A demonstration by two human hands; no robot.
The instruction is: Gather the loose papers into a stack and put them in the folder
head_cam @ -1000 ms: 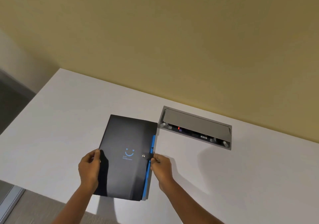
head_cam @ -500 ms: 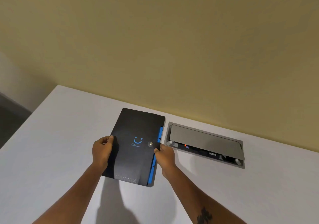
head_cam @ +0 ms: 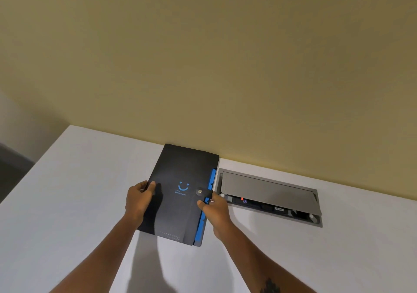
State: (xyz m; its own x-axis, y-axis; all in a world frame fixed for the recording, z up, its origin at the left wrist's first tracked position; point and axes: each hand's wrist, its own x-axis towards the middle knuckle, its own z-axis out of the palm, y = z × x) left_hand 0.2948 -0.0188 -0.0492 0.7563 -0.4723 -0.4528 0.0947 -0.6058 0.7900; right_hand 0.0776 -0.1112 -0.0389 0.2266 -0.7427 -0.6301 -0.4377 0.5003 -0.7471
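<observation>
A black folder (head_cam: 180, 175) with a blue smile print and blue tab dividers along its right side is closed, its snap strap fastened over the front. Its far corner reaches the wall. My left hand (head_cam: 138, 199) grips the folder's left edge, thumb on the cover. My right hand (head_cam: 214, 209) holds the right edge just below the snap strap. No loose papers are in view; whatever is inside the folder is hidden.
The white table (head_cam: 79, 202) runs against a yellow wall (head_cam: 225, 67). A grey recessed socket box (head_cam: 268, 193) with its lid half raised sits in the table just right of the folder. The table's left edge drops to a dark floor.
Both hands have carried the closed folder away from me toward the wall, beside the socket box. Their grips on its two sides are unchanged.
</observation>
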